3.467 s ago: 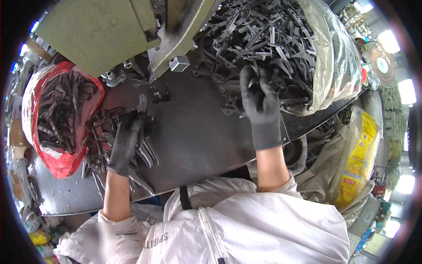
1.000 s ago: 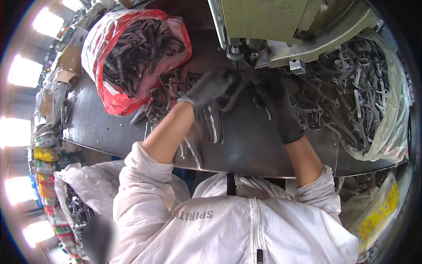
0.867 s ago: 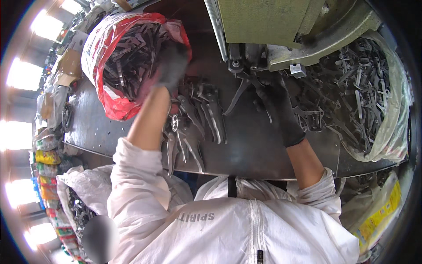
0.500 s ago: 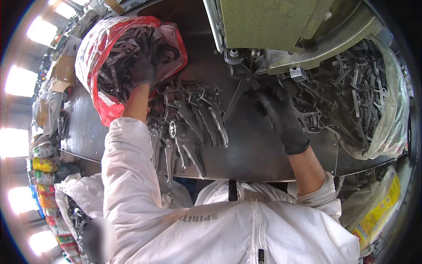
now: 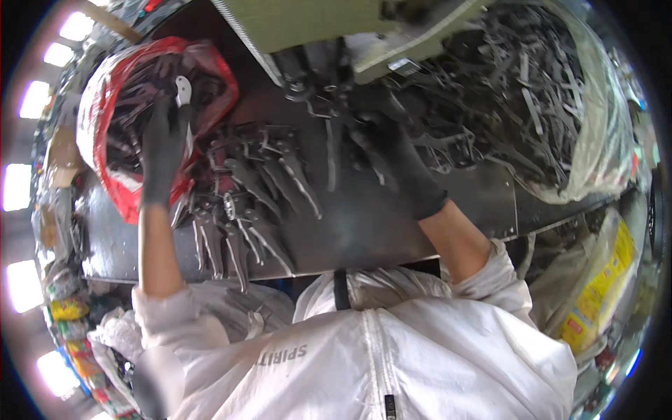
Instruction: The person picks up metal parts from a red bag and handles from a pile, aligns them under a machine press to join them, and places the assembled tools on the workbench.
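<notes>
My left hand [image 5: 164,154], in a dark glove, is closed on a slim metal tool part [image 5: 183,91] with a pale, holed end. It is over the red-rimmed white bag [image 5: 87,126] of dark metal parts. My right hand [image 5: 393,150], also gloved, has its fingers curled round locking pliers [image 5: 332,157] below the green machine [image 5: 315,21]. The pliers' handles hang toward me, and their upper end meets the machine's dark fittings. Motion blur hides the exact grip. Between my hands, several locking pliers [image 5: 255,185] lie in overlapping rows on the dark metal table [image 5: 336,238].
At the right, a big translucent bag [image 5: 605,154] overflows with loose metal parts [image 5: 532,98], spreading toward my right hand. The table's front edge runs close to my body. Below it on the right hangs a sack with a yellow panel [image 5: 595,287]. Bags and boxes line the left side.
My left hand has drawn back out of the red-rimmed bag and now shows a metal tool part. My view has shifted, with the machine and table appearing farther left. My right hand stays by the machine.
</notes>
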A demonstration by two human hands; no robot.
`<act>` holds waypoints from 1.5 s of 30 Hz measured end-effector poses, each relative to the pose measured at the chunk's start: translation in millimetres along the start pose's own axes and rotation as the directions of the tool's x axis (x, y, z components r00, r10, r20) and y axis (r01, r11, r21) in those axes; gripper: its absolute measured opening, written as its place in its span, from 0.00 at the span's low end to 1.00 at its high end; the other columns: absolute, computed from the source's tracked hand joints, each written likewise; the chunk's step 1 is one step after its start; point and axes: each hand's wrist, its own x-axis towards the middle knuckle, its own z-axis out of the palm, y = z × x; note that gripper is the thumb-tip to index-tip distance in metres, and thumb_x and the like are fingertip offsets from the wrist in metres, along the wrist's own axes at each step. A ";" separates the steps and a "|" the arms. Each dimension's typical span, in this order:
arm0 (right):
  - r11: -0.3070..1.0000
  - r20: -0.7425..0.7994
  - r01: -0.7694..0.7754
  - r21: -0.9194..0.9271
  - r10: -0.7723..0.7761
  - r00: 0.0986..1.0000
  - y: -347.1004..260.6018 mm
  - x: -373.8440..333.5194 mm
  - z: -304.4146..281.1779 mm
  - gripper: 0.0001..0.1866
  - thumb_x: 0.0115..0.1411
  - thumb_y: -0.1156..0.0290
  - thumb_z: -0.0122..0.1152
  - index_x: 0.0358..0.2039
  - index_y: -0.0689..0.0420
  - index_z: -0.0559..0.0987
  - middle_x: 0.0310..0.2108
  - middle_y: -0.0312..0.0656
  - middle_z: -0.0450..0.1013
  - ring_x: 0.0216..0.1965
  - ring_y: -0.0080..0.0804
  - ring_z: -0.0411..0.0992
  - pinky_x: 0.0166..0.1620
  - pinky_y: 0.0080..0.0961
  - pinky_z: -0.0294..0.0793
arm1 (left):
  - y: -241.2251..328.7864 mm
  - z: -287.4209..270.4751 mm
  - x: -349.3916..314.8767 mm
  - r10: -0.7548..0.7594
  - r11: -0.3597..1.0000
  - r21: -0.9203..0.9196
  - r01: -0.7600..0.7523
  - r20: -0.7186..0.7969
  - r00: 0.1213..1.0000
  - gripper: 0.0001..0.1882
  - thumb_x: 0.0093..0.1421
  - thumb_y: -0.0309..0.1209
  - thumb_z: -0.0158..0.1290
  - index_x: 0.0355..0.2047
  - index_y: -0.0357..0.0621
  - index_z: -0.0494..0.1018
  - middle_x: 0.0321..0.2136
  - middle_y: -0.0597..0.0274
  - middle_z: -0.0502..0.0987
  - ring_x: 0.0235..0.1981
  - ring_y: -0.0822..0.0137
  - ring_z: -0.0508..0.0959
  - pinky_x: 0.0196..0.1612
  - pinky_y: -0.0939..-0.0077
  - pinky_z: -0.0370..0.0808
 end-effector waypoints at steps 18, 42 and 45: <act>0.899 -0.360 -0.079 -0.431 -0.091 0.929 -70.7 -133.4 -55.7 0.09 0.67 0.75 0.63 0.47 0.59 0.77 0.32 0.42 0.79 0.29 0.30 0.80 0.28 0.26 0.78 | 137.0 105.1 -80.0 -0.011 0.335 -0.629 0.701 0.742 0.671 0.17 0.73 0.33 0.48 0.54 0.32 0.69 0.46 0.58 0.79 0.43 0.59 0.83 0.46 0.65 0.81; 0.993 0.085 0.107 0.053 -0.112 0.990 -6.6 26.0 -2.5 0.18 0.66 0.74 0.60 0.55 0.66 0.76 0.39 0.44 0.79 0.32 0.24 0.76 0.35 0.24 0.76 | 121.1 123.0 -56.4 0.060 0.659 -0.649 0.380 0.549 0.834 0.13 0.70 0.32 0.50 0.45 0.34 0.78 0.34 0.45 0.83 0.35 0.47 0.83 0.42 0.57 0.78; 0.966 0.069 -0.012 0.258 -0.006 0.998 -6.3 19.1 -5.3 0.18 0.66 0.76 0.60 0.55 0.68 0.74 0.37 0.45 0.78 0.31 0.28 0.77 0.34 0.28 0.78 | 108.5 103.6 -25.3 0.279 0.956 -0.130 -0.263 0.131 0.951 0.14 0.67 0.35 0.53 0.42 0.36 0.78 0.35 0.39 0.82 0.35 0.39 0.82 0.41 0.52 0.78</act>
